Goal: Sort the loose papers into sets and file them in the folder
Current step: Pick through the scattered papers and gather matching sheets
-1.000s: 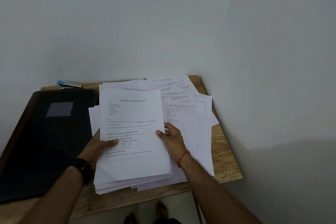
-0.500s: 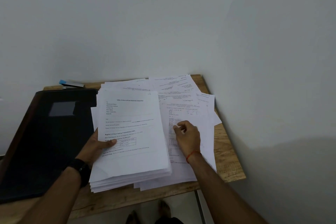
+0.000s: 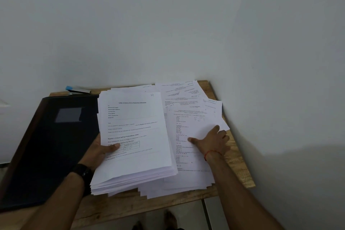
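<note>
White papers point(image 3: 134, 127), hands point(image 3: 101, 152) point(image 3: 211, 142) upon them

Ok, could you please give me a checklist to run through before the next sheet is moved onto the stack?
1. Left hand grips the stack, thumb on top: ok.
2. Right hand has a sheet pinched: not ok, it lies flat on the loose sheets.
3. Top loose sheet belongs to the stack's set: cannot tell, print too small.
4. Folder open for filing: not ok, closed.
5. Stapler clear of the papers: ok.
</note>
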